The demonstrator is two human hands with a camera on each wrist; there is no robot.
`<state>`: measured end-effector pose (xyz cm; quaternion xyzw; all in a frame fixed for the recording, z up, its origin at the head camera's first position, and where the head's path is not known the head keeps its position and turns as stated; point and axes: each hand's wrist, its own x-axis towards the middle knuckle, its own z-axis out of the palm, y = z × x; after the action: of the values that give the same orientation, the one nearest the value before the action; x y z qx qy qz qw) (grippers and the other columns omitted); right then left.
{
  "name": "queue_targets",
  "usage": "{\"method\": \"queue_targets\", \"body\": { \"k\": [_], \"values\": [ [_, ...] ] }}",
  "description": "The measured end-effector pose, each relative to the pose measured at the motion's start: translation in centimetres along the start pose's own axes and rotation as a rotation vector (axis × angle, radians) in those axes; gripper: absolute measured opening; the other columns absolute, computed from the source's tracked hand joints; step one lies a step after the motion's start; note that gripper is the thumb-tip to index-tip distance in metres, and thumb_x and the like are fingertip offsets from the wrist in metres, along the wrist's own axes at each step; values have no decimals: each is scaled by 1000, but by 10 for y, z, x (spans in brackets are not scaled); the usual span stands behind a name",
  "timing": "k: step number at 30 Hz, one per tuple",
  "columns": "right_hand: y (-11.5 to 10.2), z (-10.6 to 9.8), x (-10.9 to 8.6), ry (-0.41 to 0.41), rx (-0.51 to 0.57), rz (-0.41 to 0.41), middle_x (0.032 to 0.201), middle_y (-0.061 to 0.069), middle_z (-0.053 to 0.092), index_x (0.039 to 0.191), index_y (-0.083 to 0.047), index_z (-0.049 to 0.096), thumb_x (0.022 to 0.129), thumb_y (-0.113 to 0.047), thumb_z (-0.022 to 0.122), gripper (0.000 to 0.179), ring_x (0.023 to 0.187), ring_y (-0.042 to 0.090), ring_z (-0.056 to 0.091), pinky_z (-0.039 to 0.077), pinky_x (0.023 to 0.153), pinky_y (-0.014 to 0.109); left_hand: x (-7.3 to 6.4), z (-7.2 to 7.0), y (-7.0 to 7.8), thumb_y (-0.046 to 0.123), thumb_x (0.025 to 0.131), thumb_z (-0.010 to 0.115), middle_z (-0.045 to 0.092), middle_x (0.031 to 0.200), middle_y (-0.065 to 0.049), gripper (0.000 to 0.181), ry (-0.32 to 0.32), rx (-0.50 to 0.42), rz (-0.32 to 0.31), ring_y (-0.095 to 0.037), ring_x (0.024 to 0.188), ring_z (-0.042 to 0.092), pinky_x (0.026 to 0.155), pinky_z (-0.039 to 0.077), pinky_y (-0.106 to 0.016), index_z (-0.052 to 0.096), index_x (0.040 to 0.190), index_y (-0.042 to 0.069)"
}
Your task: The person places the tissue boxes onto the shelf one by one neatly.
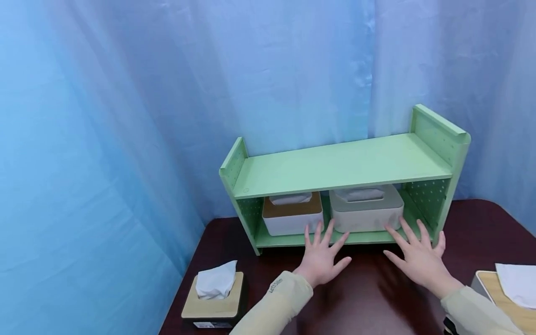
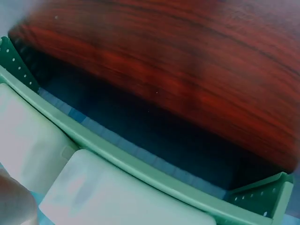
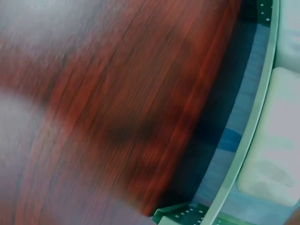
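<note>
A green two-tier shelf [image 1: 343, 165] stands on the dark table. On its lower tier sit a white tissue box with a brown lid [image 1: 293, 223] and, to its right, a white tissue box with a grey lid [image 1: 368, 217]. My left hand [image 1: 321, 258] is spread palm down in front of the gap between the boxes, holding nothing. Fingers likewise spread, my right hand [image 1: 422, 263] is in front of the grey-lidded box's right end. Whether either hand touches the shelf or a box, I cannot tell. The left wrist view shows only a sliver of the left hand [image 2: 16, 204].
A black tissue box with a wooden lid [image 1: 215, 298] stands at the table's left. Another wooden-lidded tissue box [image 1: 508, 298] is at the right edge, partly cut off. Blue curtains [image 1: 272, 70] hang behind and to the left of the reddish-brown table [image 1: 360, 302].
</note>
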<state>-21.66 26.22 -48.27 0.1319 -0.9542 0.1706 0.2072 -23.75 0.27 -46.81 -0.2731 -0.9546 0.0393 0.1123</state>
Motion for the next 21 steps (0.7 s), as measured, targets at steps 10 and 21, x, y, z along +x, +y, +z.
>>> {"method": "queue_targets", "body": {
  "k": [10, 21],
  "values": [
    [-17, 10, -19, 20, 68, 27, 160, 7, 13, 148, -26, 32, 89, -48, 59, 70, 139, 51, 5, -11, 95, 76, -36, 13, -11, 62, 97, 21, 8, 160, -6, 59, -22, -42, -37, -36, 146, 5, 109, 15, -62, 16, 151, 39],
    [-36, 31, -39, 48, 111, -24, 158, 6, 19, 148, -34, 30, 86, -41, 65, 72, 138, 46, 13, -7, 97, 75, -67, 7, -29, 57, 97, 32, 7, 160, -11, 58, -28, -118, -42, -40, 145, 6, 107, 14, -66, 21, 151, 36]
  ]
}}
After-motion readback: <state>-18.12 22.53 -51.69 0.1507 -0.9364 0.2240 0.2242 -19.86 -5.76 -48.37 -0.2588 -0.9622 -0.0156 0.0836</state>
